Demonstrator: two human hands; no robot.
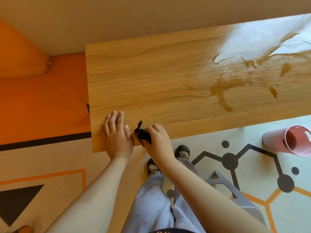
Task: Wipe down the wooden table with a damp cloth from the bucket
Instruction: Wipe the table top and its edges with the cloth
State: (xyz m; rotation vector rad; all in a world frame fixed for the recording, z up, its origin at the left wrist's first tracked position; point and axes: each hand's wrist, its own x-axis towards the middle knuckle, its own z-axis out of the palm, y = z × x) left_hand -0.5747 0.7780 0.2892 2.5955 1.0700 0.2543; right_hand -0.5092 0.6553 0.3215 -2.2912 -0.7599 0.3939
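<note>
The wooden table (159,78) fills the middle of the head view, with wet streaks and puddles (225,88) across its right half. My left hand (117,137) lies flat, fingers spread, on the table's near left corner. Beside it, my right hand (156,140) grips a small dark cloth (142,134), bunched up at the table's near edge. The pink bucket (289,140) stands on the floor to the right, below the table's near edge.
An orange wall (42,98) runs along the table's left end. The patterned floor (235,162) with black lines and dots lies below. My feet in dark slippers (182,152) stand close to the table's near edge.
</note>
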